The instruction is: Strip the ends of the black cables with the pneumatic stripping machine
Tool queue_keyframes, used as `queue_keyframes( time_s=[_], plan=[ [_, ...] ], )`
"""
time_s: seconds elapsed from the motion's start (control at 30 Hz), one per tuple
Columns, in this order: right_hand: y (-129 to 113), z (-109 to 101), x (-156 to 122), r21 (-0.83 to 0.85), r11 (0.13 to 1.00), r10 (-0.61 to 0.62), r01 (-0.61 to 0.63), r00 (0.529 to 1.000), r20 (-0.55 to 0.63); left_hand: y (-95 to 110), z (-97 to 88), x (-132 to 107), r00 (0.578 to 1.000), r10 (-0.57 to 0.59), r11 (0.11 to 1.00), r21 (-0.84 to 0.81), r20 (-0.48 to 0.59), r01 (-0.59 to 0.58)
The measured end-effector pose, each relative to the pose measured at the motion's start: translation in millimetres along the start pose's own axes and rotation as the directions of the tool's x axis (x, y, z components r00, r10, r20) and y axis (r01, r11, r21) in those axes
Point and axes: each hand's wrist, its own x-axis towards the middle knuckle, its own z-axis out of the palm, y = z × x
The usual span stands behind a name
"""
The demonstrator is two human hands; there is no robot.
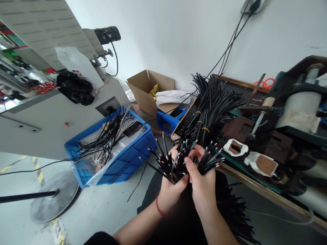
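My left hand [171, 190] is closed around a bunch of black cables [166, 163], whose cut ends show small red, white and green wires and fan out upward. My right hand [203, 180] grips another part of the black cables [211, 158], with its thumb raised beside the left bunch. Both hands are close together over my lap, and the cables' lower lengths are partly hidden by them. More black cable ends [237, 211] hang down to the right of my lap. Bundles of black cables [206, 112], tied with yellow bands, lie on the workbench just beyond my hands.
A blue crate [127, 163] with loose cables and plastic stands on the floor at the left, near a grey machine [51, 126]. An open cardboard box [143, 92] is by the wall. At the right, the workbench [255, 190] carries a machine with a cylinder [298, 110].
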Motion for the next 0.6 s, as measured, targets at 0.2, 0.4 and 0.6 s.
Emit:
queue_keyframes(
  time_s=[0.2, 0.4, 0.6],
  plan=[
    [-3.7, 1.6, -2.9, 0.04, 0.991, 0.128, -0.129, 0.991, 0.026, -1.6, -1.2, -0.4, 1.0, 0.005, 0.998, 0.069, -0.027, -0.003],
    [-2.9, 0.0, -3.3, 0.008, 0.998, 0.058, -0.058, 0.998, 0.034, 1.0, 0.4, 2.2, 0.999, 0.029, 0.996, 0.079, -0.033, -0.026],
    [-3.5, -3.7, 1.0, -0.06, 0.995, -0.07, 0.08, 0.987, 0.142, 8.0, 4.9, 5.7, 0.997, 0.029, 0.99, 0.137, -0.068, -0.02]
  ],
)
